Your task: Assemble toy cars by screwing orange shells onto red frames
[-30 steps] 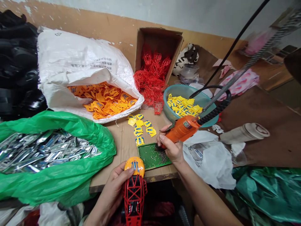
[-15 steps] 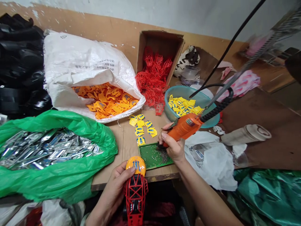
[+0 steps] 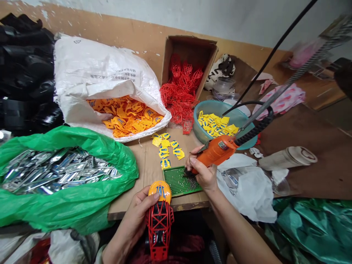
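Left hand point(image 3: 139, 207) grips a toy body point(image 3: 160, 227) by its side, thumb laid over the orange cover point(image 3: 160, 190) and the fingers mostly hidden beneath, a hold that probably keeps the cover seated against the red lattice frame. That body sits just off the near edge of the table point(image 3: 143, 179), its covered end pointing away from the person, which leaves the upper face unobstructed. Right hand point(image 3: 203, 172) is wrapped around an orange power driver point(image 3: 216, 156), nose down over the green tray point(image 3: 172, 181); small dark screws point(image 3: 192, 184) lie heaped there, though whether the tip touches one cannot be told. A coiled metal spring point(image 3: 288, 79) rises from the driver's back end, likely to carry some of its weight. Placed close to both hands, the tray seems set for a short reach. Loose yellow pieces point(image 3: 164, 152) lie beyond it, near the blue basin point(image 3: 199, 132) that holds more of the same. Farther back, orange covers fill the mouth of a white sack point(image 3: 104, 68) and red frames spill from a cardboard box point(image 3: 205, 47), each kind apparently kept apart for easy picking.
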The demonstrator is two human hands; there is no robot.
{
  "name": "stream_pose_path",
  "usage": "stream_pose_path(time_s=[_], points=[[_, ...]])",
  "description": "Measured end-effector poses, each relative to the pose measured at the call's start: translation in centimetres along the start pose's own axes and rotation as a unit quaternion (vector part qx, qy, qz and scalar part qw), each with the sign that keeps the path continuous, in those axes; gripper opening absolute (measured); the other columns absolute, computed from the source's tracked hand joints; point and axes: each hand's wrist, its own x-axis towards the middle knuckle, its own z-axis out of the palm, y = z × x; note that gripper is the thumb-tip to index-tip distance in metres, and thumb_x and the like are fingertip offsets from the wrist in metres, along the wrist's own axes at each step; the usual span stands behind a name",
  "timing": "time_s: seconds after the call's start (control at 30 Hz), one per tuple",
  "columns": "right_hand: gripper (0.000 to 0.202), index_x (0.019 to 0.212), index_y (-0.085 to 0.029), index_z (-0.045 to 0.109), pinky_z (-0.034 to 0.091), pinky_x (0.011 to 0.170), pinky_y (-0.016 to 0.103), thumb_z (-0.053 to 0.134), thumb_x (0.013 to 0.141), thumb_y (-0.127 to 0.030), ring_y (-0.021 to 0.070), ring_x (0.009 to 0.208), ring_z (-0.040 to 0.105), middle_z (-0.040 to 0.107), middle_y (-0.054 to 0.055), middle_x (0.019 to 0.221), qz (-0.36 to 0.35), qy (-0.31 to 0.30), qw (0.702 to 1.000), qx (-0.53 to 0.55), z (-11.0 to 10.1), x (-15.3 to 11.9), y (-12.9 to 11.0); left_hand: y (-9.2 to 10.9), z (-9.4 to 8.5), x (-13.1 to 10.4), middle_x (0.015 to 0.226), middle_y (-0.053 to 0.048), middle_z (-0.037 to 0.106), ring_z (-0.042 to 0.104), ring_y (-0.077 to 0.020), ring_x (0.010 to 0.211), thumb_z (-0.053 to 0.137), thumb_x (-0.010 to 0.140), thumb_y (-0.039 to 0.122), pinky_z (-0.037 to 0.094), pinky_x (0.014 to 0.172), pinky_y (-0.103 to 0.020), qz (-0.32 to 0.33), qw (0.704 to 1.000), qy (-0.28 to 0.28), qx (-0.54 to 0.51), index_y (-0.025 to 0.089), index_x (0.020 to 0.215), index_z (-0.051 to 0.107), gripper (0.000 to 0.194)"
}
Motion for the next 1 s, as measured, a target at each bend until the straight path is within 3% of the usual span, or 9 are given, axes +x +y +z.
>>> stream_pose_path(time_s=[0.8,1.0], points=[[0.024,0.098,-0.022,0.056,0.046,0.05,0.028,0.071,0.082,-0.032,0.0134,0.046,0.055,0.056,-0.008,0.055,0.003,0.021,1.0,-0.014,0.5,0.0,-0.1,-0.1,0.0,0.1,0.079,-0.009,0.08,0.072,-0.0178,0.057,0.088,0.07,0.03,0.059,0.057,-0.026,0.002,1.0,-0.001,-0.004,0.012,0.103,0.074,0.04],[0.022,0.093,-0.023,0.057,0.045,0.049,0.031,0.071,0.077,-0.031,0.0143,0.043,0.052,0.051,-0.008,0.052,-0.019,0.066,0.997,0.018,1.7,0.9,-3.1,0.1,0.3,0.0,0.075,-0.008,0.079,0.069,-0.0147,0.056,0.091,0.066,0.03,0.056,0.056,-0.022,0.012,1.0,0.003,0.004,0.011,0.093,0.076,0.036]])
